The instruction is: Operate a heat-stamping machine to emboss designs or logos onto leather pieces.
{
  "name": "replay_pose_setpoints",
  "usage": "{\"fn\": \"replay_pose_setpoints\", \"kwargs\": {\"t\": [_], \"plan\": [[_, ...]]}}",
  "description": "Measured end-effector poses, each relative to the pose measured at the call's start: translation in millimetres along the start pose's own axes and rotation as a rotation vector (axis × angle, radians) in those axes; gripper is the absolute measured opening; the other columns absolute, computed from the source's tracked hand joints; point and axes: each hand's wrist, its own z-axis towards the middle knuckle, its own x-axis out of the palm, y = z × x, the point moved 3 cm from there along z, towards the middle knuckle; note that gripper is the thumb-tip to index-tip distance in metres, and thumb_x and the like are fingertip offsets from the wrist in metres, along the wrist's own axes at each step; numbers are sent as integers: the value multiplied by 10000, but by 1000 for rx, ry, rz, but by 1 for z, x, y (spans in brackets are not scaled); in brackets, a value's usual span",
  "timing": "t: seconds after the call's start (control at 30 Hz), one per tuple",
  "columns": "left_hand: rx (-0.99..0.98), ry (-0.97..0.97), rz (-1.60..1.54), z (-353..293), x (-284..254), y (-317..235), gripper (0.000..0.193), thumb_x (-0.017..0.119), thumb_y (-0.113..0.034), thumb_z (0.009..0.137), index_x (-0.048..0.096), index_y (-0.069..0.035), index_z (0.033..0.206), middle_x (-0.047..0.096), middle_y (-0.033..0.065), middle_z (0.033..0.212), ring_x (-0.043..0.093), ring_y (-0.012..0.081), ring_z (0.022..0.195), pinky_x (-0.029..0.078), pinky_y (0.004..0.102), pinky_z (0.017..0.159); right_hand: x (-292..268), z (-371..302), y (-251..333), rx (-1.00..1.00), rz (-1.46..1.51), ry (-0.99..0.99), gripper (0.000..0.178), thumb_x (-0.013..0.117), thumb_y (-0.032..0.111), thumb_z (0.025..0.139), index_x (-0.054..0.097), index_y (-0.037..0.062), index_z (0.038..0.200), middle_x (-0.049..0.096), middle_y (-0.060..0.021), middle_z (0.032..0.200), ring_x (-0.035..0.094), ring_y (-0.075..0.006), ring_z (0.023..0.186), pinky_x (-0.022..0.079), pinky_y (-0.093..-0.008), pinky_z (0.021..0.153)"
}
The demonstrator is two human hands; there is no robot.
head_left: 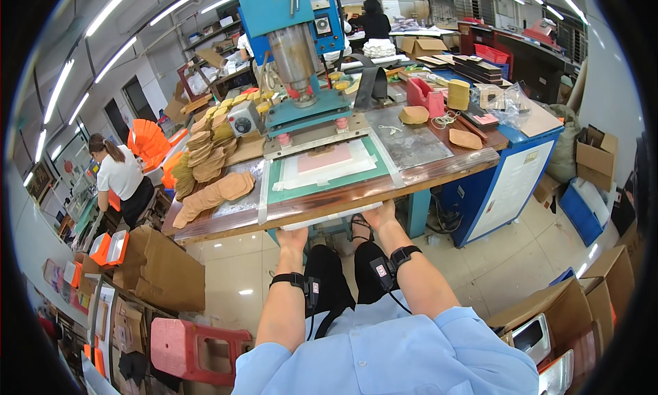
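My left hand (293, 238) and my right hand (379, 215) reach under the front edge of the wooden worktable (439, 177). A white bar (332, 217) runs along below that edge, and each hand is at one of its ends. The fingers are hidden beneath the tabletop, so their grip does not show. Above, a green board (277, 192) carries white sheets (356, 163) and a pinkish-tan rectangular piece (323, 159). Over it stands a blue press (284, 14) with a metal cylinder (293, 57) and a teal plate (308, 114).
Stacked tan sole-shaped pieces (223, 193) lie to the left. On the right are a red tape dispenser (425, 97), a yellow roll (458, 94) and a blue cabinet (504, 182). A red stool (181, 347) stands at lower left. A person (120, 165) sits far left.
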Motion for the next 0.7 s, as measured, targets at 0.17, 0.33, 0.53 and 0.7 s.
{"fn": "replay_pose_setpoints", "kwargs": {"t": [0.17,0.33,0.53,0.7], "plan": [[1,-19,-2,-2,3,0,445,242,-312,959,451,-57,1257,481,94,1286,442,267,1201,331,427,1044,1,-1,-1,6,1,-27,359,376,296,938,485,65,1190,543,-71,1153,542,-243,1030,458,-396,880],[-21,34,-67,4,-7,-4,454,279,-340,962,453,-47,1260,479,105,1297,429,274,1218,318,440,1053,3,-3,-2,18,35,-11,354,370,296,938,487,70,1184,541,-67,1151,542,-239,1029,458,-394,878],[-20,-3,-66,-1,3,1,446,275,-330,962,464,-45,1249,487,106,1289,439,273,1209,329,440,1046,-8,7,0,7,21,-6,326,375,288,935,505,77,1146,550,-51,1110,551,-229,996,462,-388,857],[-12,0,-37,-2,5,1,437,271,-316,964,467,-45,1245,491,105,1285,445,275,1204,336,443,1041,-5,4,0,12,26,-30,316,374,288,936,511,79,1130,553,-45,1084,552,-223,977,464,-386,844]]}}
